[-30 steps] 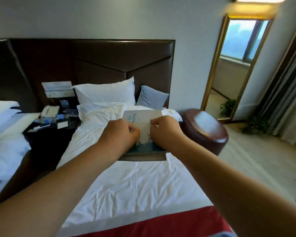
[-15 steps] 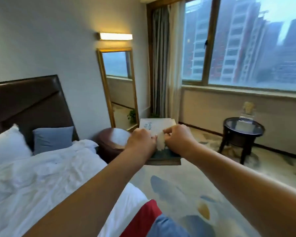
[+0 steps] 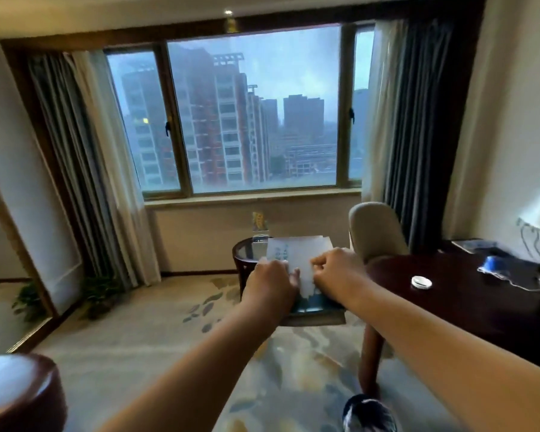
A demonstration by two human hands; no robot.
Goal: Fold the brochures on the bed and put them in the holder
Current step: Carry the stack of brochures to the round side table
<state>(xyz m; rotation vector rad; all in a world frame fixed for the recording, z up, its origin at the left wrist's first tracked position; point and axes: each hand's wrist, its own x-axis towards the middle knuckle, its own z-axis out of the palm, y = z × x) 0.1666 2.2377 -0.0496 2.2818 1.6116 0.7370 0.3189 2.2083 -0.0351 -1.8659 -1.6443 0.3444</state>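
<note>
With the left hand (image 3: 270, 282) and right hand (image 3: 334, 272) pinching the brochures (image 3: 300, 252) in mid-air, loose sheets could slip and scatter.

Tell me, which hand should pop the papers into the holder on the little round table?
Probably the left hand. Both it and the right hand grip the brochures, but the holder on the round table stands ahead toward the left hand's side.
</note>
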